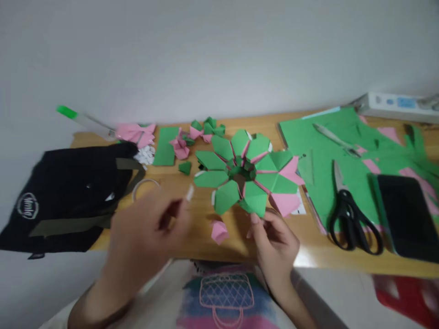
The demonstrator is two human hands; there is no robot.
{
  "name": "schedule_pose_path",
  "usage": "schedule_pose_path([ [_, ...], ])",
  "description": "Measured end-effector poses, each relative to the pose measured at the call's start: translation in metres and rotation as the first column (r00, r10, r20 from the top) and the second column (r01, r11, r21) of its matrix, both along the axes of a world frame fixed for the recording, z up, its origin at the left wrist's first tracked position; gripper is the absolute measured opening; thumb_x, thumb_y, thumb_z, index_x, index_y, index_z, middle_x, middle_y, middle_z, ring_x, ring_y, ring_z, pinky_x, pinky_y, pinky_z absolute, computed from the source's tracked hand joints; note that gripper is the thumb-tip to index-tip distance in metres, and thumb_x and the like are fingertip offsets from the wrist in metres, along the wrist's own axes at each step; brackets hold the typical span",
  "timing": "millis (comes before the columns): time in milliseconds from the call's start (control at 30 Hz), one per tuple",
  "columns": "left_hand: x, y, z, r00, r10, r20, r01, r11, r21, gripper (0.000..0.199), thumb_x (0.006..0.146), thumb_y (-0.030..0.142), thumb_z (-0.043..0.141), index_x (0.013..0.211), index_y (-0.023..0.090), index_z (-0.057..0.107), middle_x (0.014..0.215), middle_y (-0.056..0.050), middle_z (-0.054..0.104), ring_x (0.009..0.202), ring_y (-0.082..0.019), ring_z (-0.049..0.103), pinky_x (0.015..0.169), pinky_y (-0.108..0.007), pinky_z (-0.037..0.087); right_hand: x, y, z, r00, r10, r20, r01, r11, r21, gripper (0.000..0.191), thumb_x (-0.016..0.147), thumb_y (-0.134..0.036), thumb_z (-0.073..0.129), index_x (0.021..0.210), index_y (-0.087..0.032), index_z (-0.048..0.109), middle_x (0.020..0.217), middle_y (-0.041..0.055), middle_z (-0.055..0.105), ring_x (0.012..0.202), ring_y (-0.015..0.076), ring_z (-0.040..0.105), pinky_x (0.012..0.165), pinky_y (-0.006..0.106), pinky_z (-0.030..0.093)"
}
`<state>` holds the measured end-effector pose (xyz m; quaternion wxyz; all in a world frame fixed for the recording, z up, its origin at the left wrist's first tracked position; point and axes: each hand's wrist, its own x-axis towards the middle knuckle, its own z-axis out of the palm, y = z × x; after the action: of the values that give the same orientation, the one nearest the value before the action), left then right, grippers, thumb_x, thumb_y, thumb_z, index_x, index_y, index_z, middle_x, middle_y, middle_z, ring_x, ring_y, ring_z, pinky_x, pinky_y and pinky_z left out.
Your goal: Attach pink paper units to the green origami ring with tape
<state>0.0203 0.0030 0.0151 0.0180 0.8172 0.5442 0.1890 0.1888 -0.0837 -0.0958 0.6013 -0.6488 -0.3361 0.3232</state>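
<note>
A round flower of folded green and pink paper is held above the wooden table, with an open ring at its centre. My right hand pinches its lower edge at a green petal. White patches show at the ends of several petals. To the left, my left hand is raised and blurred by motion, thumb and fingers curled together. A small white strip sticks out at its fingertips. Between the hands lies a small folded pink paper piece. Behind the left hand, a roll of tape is partly covered.
Black-handled scissors, a dark phone and a craft knife rest at right, around green paper sheets. A black bag lies left. Folded pieces sit behind. A white power strip stands at the wall.
</note>
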Motion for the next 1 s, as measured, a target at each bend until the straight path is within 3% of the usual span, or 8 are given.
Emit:
schedule_pose_path([
  [67,-0.029,0.032,-0.002,0.984,0.18,0.018,-0.18,0.984,-0.005,0.016,0.083,0.028,0.048,0.071,0.023,0.057,0.064,0.002,0.059,0.057,-0.014,0.052,0.056,-0.027,0.036,0.002,0.001,0.001,1.0,-0.02,0.013,0.02,1.0,-0.01,0.011,0.082,-0.029,0.069,0.076,-0.02,0.069,0.054,-0.0037,0.056,0.048,0.0103,0.051,0.048,0.021,0.041],
  [133,-0.059,0.071,-0.007,0.959,0.28,-0.047,-0.284,0.942,-0.178,0.018,0.081,0.032,0.045,0.073,0.021,0.057,0.073,-0.001,0.062,0.068,-0.017,0.055,0.065,-0.028,0.038,0.003,0.003,0.002,0.999,-0.031,0.012,0.031,1.0,-0.006,0.016,0.08,-0.033,0.07,0.073,-0.019,0.069,0.053,-0.0025,0.057,0.047,0.0115,0.052,0.047,0.021,0.042],
  [167,-0.073,0.092,-0.011,0.952,0.3,-0.061,-0.306,0.93,-0.202,0.021,0.079,0.033,0.043,0.069,0.02,0.055,0.07,-0.003,0.061,0.067,-0.018,0.054,0.065,-0.029,0.037,0.004,0.004,0.002,0.999,-0.044,0.006,0.044,0.999,-0.006,0.018,0.079,-0.036,0.07,0.072,-0.019,0.069,0.052,-0.0019,0.057,0.047,0.0121,0.053,0.046,0.021,0.043],
  [267,-0.105,0.142,-0.024,0.966,0.252,-0.058,-0.258,0.913,-0.315,0.023,0.073,0.036,0.044,0.062,0.019,0.055,0.064,-0.003,0.06,0.066,-0.019,0.054,0.064,-0.029,0.039,0.005,0.006,0.002,0.999,-0.053,-0.014,0.052,0.998,-0.034,0.024,0.076,-0.042,0.071,0.07,-0.019,0.069,0.052,-0.0005,0.059,0.047,0.0136,0.055,0.046,0.022,0.044],
  [367,-0.12,0.169,-0.036,0.978,0.205,-0.04,-0.202,0.879,-0.431,0.026,0.071,0.037,0.042,0.061,0.019,0.057,0.057,-0.002,0.057,0.059,-0.018,0.051,0.058,-0.027,0.039,0.007,0.004,0.001,1.0,-0.017,-0.027,0.015,0.998,-0.053,0.027,0.075,-0.045,0.072,0.068,-0.019,0.069,0.052,-0.0002,0.058,0.048,0.0143,0.056,0.047,0.022,0.046],
  [600,-0.125,0.187,-0.038,0.988,0.15,-0.028,-0.143,0.849,-0.509,0.022,0.064,0.036,0.048,0.049,0.02,0.047,0.049,0.001,0.046,0.055,-0.015,0.042,0.053,-0.026,0.031,0.003,0.003,-0.002,0.997,-0.041,-0.064,0.037,0.998,-0.054,0.031,0.074,-0.048,0.072,0.067,-0.019,0.068,0.052,-0.0003,0.057,0.047,0.0146,0.054,0.045,0.023,0.045],
  [867,-0.121,0.197,-0.042,0.986,0.138,-0.095,-0.165,0.896,-0.412,0.032,0.069,0.034,0.049,0.042,0.021,0.038,0.044,0.003,0.038,0.05,-0.013,0.037,0.051,-0.026,0.024,0.001,0.004,0.003,0.997,-0.04,-0.059,0.039,0.999,-0.013,0.03,0.076,-0.047,0.07,0.065,-0.019,0.065,0.048,-0.0016,0.055,0.046,0.0137,0.053,0.045,0.023,0.043],
  [1000,-0.12,0.191,-0.033,0.984,0.115,-0.139,-0.156,0.93,-0.333,0.035,0.077,0.03,0.048,0.045,0.019,0.04,0.045,0.005,0.037,0.05,-0.009,0.037,0.052,-0.023,0.023,0.0,0.006,0.006,0.997,-0.035,-0.067,0.035,0.999,-0.009,0.031,0.076,-0.047,0.069,0.066,-0.018,0.066,0.047,-0.0016,0.055,0.045,0.0135,0.053,0.045,0.023,0.042],
])
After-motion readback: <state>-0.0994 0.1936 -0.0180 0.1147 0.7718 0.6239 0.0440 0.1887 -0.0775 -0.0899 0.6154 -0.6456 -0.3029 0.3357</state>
